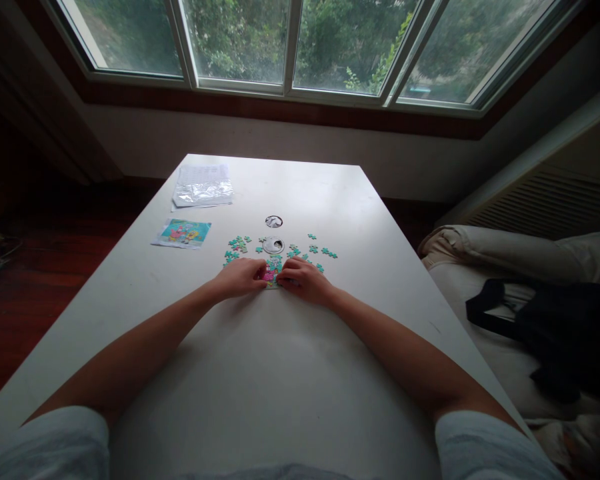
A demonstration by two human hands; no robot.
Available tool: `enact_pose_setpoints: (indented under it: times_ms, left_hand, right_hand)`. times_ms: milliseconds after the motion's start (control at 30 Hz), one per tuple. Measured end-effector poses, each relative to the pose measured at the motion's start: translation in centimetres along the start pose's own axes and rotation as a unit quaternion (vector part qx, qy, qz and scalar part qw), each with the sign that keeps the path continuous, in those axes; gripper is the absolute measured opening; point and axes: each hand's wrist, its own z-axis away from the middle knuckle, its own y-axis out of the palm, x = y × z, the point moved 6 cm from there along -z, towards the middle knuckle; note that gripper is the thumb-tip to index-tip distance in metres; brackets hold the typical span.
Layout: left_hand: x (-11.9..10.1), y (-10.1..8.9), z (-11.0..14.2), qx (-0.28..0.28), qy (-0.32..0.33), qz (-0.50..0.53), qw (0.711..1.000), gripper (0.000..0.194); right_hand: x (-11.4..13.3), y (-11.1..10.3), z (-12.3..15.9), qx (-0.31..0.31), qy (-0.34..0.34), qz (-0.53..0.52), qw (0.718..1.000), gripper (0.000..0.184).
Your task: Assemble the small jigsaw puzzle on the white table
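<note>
"Where does the puzzle patch (273,272) lie from the grip?"

"Squarely between both hands: left hand (243,277) at its left edge, right hand (306,279) at its right, neither clearly nearer."

"And its long axis?"

"Can't tell; the hands cover its sides."

"Holding anything?"

"Both curl narrow; I can't tell whether either pinches a piece. Loose pieces (312,236) lie beyond, on the white table (275,373)."

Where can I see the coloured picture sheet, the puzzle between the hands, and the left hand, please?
Coloured picture sheet (184,233): head view, middle of its printed picture.
Puzzle (271,274): head view, pink part of its visible surface.
Left hand (240,277): head view, back of the hand.
</note>
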Motion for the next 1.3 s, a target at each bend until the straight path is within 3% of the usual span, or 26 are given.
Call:
enact_pose_setpoints:
  times_ms: [267, 700, 900, 967, 1167, 1300]
  left_hand:
    - [0.6, 0.8, -0.4, 0.004, -0.014, 0.048, 0.999, 0.011]
    - [0.6, 0.7, -0.3, -0.017, -0.005, 0.036, 0.999, 0.012]
    - [0.9, -2.3, -0.1, -0.119, -0.004, -0.015, 0.993, 0.011]
    - [1.7, -3.4, 0.0, -0.130, -0.020, -0.037, 0.991, 0.013]
    - [4.3, -4.7, 0.2, -0.075, -0.026, -0.091, 0.993, 0.018]
    - [3.7, -3.7, 0.4, 0.010, 0.067, -0.086, 0.994, 0.016]
  right_hand:
    - [0.0, 0.0, 0.1, -0.001, -0.002, -0.001, 1.000, 0.019]
    - [0.1, 0.1, 0.0, -0.003, -0.004, 0.005, 1.000, 0.019]
    - [0.2, 0.0, 0.0, -0.008, -0.014, -0.003, 1.000, 0.017]
    - [0.2, 0.0, -0.1, -0.008, -0.014, -0.006, 1.000, 0.017]
    - [0.2, 0.0, 0.1, -0.008, -0.012, -0.011, 1.000, 0.018]
    - [0.2, -0.1, 0.1, -0.006, -0.010, -0.014, 1.000, 0.018]
